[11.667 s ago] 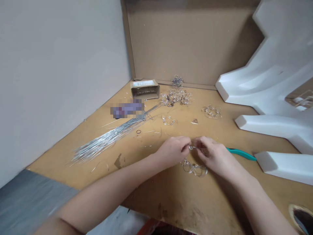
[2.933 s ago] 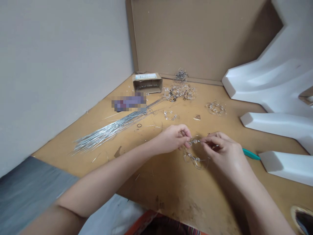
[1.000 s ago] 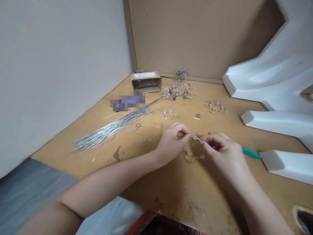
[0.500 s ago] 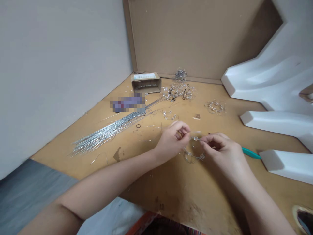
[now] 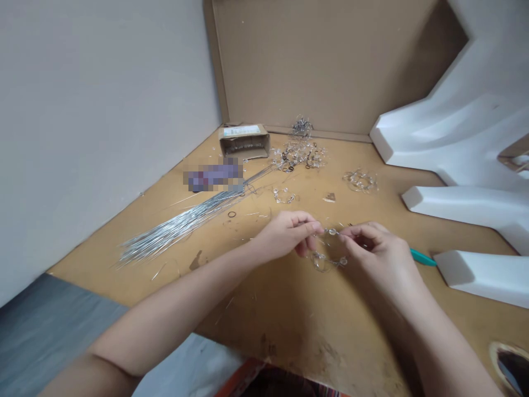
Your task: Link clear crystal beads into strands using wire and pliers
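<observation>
Between my two hands stretches a thin wire with clear beads on it. My left hand is closed, thumb and forefinger pinching the wire at the left of a bead. On the other side of that bead, my right hand pinches the wire between thumb and fingertips. A loop of the beaded wire hangs below the hands, close over the table. Behind them lies a small curved strand of clear beads.
A bundle of straight silver wires lies at left. Farther back are an open cardboard box and a heap of beaded wire. Another beaded coil sits right. A green-handled tool and white foam pieces stand at right.
My left fingers have shifted their grip on the wire, the other fingers now hanging lower. My right hand stays pinched in nearly the same spot. The view has moved slightly.
</observation>
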`<control>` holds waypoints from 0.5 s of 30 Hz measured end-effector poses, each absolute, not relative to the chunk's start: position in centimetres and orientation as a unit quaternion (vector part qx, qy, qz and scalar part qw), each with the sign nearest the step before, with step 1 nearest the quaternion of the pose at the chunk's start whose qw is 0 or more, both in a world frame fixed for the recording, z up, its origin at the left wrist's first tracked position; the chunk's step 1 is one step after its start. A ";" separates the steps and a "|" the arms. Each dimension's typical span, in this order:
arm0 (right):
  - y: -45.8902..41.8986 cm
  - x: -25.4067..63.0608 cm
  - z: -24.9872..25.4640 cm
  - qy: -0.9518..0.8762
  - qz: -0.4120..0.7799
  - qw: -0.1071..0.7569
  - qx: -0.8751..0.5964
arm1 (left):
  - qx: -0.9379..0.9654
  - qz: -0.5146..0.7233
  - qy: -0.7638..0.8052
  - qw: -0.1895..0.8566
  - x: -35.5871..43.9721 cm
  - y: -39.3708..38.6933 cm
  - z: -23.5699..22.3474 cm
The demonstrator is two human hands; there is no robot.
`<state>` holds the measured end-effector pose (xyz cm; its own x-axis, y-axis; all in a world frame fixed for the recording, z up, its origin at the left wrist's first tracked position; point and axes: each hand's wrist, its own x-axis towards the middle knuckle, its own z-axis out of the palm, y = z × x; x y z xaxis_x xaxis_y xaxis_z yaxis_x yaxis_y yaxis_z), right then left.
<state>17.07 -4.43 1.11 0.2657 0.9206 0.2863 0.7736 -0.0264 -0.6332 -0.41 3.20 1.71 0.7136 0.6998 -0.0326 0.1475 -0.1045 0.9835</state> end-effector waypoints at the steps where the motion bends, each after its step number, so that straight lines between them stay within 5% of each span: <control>1: -4.4 17.0 1.1 -0.597 0.098 0.360 -0.710 | 0.719 0.233 0.299 0.583 -0.3 3.1 1.6; 8: -4.3 16.9 1.0 -0.605 0.079 0.358 -0.707 | 0.935 0.240 0.200 0.166 0.0 2.9 0.7; 15: -4.5 17.2 1.2 -0.599 0.093 0.363 -0.707 | 0.966 0.187 0.176 -0.011 0.1 3.3 0.5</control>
<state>17.16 -4.50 1.18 0.2649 0.9155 0.3029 0.7796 -0.0184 -0.6260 0.06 3.30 0.48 0.8685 0.3355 0.3649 0.3440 -0.9380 0.0436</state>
